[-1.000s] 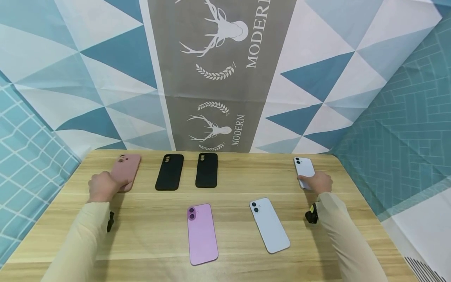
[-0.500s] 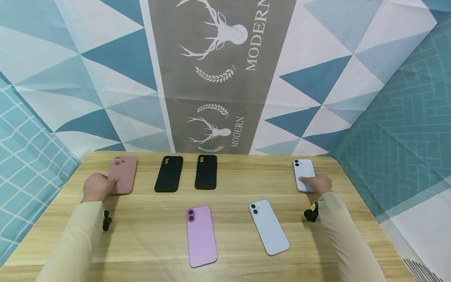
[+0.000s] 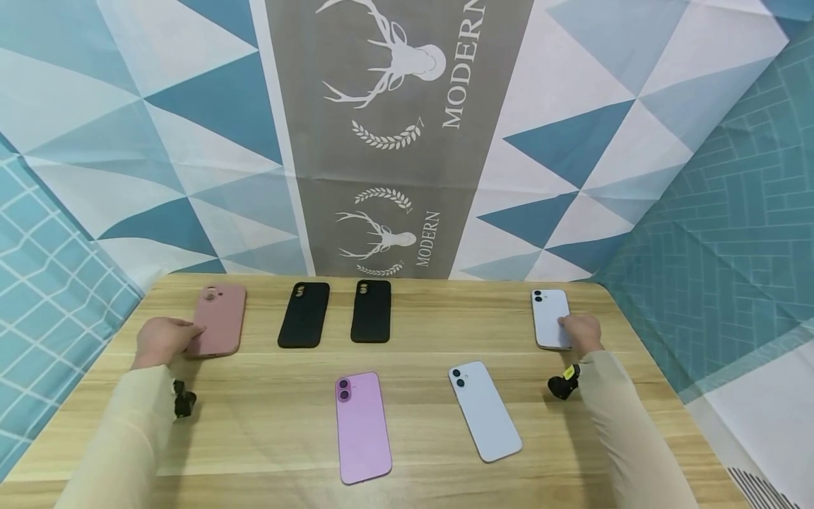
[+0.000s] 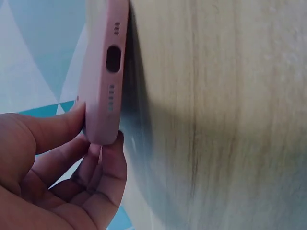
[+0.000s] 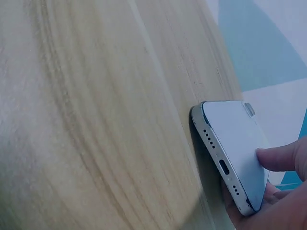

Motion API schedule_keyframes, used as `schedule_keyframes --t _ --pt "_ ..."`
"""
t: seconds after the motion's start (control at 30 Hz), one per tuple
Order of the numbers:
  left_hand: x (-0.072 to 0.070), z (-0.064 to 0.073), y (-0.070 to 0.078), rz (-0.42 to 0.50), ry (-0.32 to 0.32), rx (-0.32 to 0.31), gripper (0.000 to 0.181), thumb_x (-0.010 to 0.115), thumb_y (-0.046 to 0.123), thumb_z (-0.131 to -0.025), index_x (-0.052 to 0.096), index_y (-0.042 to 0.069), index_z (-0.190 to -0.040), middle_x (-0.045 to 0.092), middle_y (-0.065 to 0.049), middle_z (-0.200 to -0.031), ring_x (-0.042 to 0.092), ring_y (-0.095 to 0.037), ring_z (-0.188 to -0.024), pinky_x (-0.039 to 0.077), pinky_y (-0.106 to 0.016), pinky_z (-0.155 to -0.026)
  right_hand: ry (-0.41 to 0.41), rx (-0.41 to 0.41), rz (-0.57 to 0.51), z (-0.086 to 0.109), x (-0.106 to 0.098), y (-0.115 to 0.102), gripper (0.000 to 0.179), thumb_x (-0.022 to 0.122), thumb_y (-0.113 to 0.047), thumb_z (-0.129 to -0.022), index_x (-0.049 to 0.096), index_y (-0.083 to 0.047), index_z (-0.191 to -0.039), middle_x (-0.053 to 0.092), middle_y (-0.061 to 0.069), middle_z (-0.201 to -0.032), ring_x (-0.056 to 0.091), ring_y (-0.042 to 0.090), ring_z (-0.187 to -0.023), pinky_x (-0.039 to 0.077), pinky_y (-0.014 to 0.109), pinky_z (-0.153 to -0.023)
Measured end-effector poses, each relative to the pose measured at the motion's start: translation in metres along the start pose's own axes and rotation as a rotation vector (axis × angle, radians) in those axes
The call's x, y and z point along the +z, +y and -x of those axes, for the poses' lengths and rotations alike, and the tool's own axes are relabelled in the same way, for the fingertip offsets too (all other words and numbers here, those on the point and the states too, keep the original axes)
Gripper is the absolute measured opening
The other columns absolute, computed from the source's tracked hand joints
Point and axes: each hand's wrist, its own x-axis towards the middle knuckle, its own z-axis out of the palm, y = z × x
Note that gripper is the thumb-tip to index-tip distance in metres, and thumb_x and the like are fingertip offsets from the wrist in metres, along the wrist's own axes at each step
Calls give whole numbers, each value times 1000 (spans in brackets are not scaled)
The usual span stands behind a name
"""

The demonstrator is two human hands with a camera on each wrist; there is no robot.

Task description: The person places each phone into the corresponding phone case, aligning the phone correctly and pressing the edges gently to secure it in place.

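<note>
At the table's back left, my left hand pinches the near left corner of a pink phone case. In the left wrist view, the thumb lies on the top face of the pink phone case and fingertips are under its edge. The case's port cutouts face the camera. My right hand grips the right edge of a small white phone at the back right. The right wrist view has the thumb on the back of the white phone, with fingers below its side, partly hidden.
Two black phone cases lie toward the back, right of the pink one. A purple phone and a larger white phone lie nearer the front of the wooden table. Patterned cloth hangs behind.
My left hand has drawn left and slightly nearer with the pink phone case, its thumb now at the case's edge. The right thumb has slid toward the small white phone's right edge.
</note>
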Motion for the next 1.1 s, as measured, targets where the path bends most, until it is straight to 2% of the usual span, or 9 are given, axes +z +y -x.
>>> schedule_keyframes --t 0.2,0.3,0.4,0.47,0.53,0.6,0.7,0.9,1.1 --pt "-2 -3 -9 103 -53 -52 43 57 27 -90 62 -10 -111 57 -29 -116 47 -48 -114 46 -51 -87 6 21 -83 -2 3 2 53 44 -11 -93 29 14 -138 31 29 -144 34 37 -132 32 46 -112" --pt "-2 -4 -13 155 -79 -67 47 58 31 -89 61 -9 -114 60 -26 -114 51 -43 -111 44 -51 -91 30 29 -111 -10 5 5 51 45 -10 -93 32 11 -138 32 28 -145 35 37 -133 34 46 -111" --pt "-2 -5 -16 225 -106 -92 53 60 35 -88 58 -8 -119 70 -19 -99 63 -19 -85 50 -40 -84 51 22 -132 -12 5 6 51 43 -9 -94 31 10 -139 30 26 -147 32 38 -135 32 46 -112" --pt "-2 -5 -17 270 -123 -105 56 62 36 -87 57 -8 -121 73 -9 -89 58 0 -70 51 -27 -74 59 8 -136 -9 3 6 52 41 -9 -94 29 12 -139 29 26 -148 31 37 -136 31 45 -113" --pt "-1 -4 -17 336 -143 -116 59 63 36 -86 54 -9 -123 70 7 -77 51 10 -62 50 -19 -64 52 -10 -153 -4 2 6 52 38 -8 -94 27 14 -139 26 27 -149 28 37 -138 28 44 -115" --pt "0 -3 -16 392 -168 -113 61 64 36 -87 52 -11 -125 66 15 -73 53 10 -61 50 -16 -60 56 -22 -164 -1 1 6 53 37 -8 -93 25 16 -139 26 28 -148 28 37 -138 27 42 -115" --pt "2 -2 -14 483 -214 -105 60 63 33 -88 51 -13 -124 59 22 -68 58 6 -63 54 -18 -62 46 -31 -195 1 1 7 55 37 -9 -93 24 17 -139 24 28 -149 28 37 -138 26 42 -115" --pt "2 5 -6 511 -271 -83 67 61 35 -89 44 -16 -129 57 22 -70 59 4 -66 55 -18 -65 -4 -4 -234 9 5 1 56 35 -12 -95 20 14 -141 20 26 -151 25 36 -139 25 43 -116" --pt "3 12 4 549 -321 -45 67 62 34 -89 42 -17 -129 60 20 -73 62 3 -68 57 -20 -68 -51 -19 -238 17 12 -8 55 33 -11 -96 16 14 -142 18 27 -151 22 36 -140 24 44 -116"
